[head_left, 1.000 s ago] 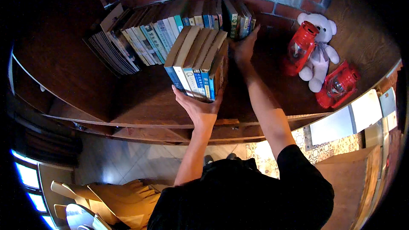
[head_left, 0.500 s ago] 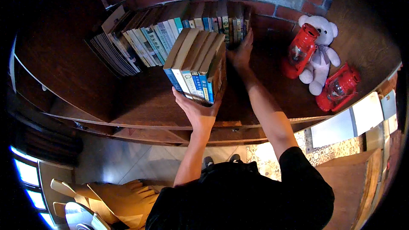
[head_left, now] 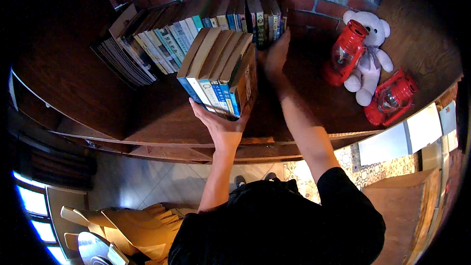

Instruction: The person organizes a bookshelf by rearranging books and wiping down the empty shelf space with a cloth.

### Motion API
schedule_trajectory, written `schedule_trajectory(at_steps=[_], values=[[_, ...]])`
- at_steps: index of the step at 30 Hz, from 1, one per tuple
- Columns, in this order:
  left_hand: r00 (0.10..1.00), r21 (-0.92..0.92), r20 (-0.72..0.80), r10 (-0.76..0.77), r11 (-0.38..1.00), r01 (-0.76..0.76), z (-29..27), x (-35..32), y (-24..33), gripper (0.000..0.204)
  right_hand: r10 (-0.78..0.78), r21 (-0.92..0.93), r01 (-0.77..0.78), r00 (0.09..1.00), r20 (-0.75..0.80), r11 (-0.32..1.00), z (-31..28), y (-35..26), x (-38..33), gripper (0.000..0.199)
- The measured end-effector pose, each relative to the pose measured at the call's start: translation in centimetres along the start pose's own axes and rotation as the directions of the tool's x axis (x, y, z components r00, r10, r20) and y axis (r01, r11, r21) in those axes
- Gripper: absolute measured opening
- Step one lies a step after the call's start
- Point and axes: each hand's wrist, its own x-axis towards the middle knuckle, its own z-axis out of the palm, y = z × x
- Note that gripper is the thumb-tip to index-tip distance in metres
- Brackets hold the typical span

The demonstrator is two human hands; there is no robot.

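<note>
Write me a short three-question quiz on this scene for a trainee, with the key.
1. Which hand holds the bundle of books in front of the row of books?
2. How many red lanterns are near the teddy bear?
3. True or false: the right hand is on the teddy bear.

Key:
1. The left hand.
2. Two.
3. False; it is at the right end of the row of books.
</note>
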Motion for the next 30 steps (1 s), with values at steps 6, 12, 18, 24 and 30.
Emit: schedule_trajectory(at_steps=[6, 12, 18, 24, 30], values=[[0.999, -0.001, 0.040, -0.025, 1.000, 0.025, -0.9, 0.2, 1.0, 0.130, 0.058, -0.134, -0.063, 0.998, -0.040, 0.989, 0.1, -0.1, -0.7, 0.122], [0.998, -0.121, -0.048, -0.031, 0.992, 0.025, 0.0, -0.5, 0.8, 0.124, 0.250, -0.085, -0.243, 0.963, 0.100, 0.966, -1.4, -0.6, 0.6, 0.128], [0.989, -0.210, 0.034, -0.144, 0.967, 0.148, -0.6, -3.1, 2.5, 0.125, 0.155, -0.020, -0.154, 0.986, 0.055, 0.988, -3.5, 2.7, 0.3, 0.133], [0.981, -0.266, 0.115, -0.154, 0.947, 0.180, 1.1, -4.4, 4.3, 0.127, 0.225, -0.031, -0.223, 0.973, 0.057, 0.974, -7.2, 3.7, 0.4, 0.125], [0.988, -0.261, 0.151, 0.039, 0.965, 0.002, 5.0, -2.2, 5.3, 0.123, 0.152, -0.012, -0.152, 0.988, -0.018, 0.988, -9.7, 6.0, 1.4, 0.118]])
